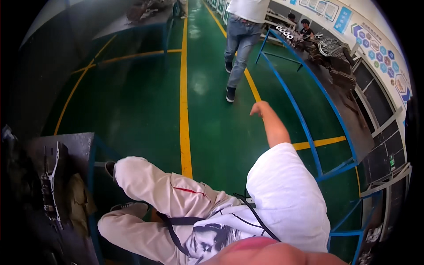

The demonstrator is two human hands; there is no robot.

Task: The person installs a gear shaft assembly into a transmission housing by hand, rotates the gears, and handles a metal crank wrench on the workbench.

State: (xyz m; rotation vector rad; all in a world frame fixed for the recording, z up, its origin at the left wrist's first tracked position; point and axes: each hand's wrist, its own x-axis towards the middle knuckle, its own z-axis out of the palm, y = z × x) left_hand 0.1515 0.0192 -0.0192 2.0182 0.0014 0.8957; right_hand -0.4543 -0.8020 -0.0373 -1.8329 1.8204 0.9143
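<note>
My right arm reaches forward out of a white short sleeve. At its end my right hand [260, 108] hangs in the air over the green floor [212, 128], its fingers loosely bent and apart, with nothing seen in them. The hand is close to a yellow floor line [251, 84] and touches nothing. My left hand is not in view. Below, my beige trousers [152, 181] show with the legs apart in a stride. A black strap [187, 220] and a thin black cord [258, 216] lie across my shirt.
Ahead, a person in jeans [243, 39] walks along the aisle. To the right stands a blue-framed bench [287, 92] with metal engine parts [331, 46]. At the left is a dark bench [81, 143] carrying a long metal part [53, 185]. Another bench [145, 22] stands farther off.
</note>
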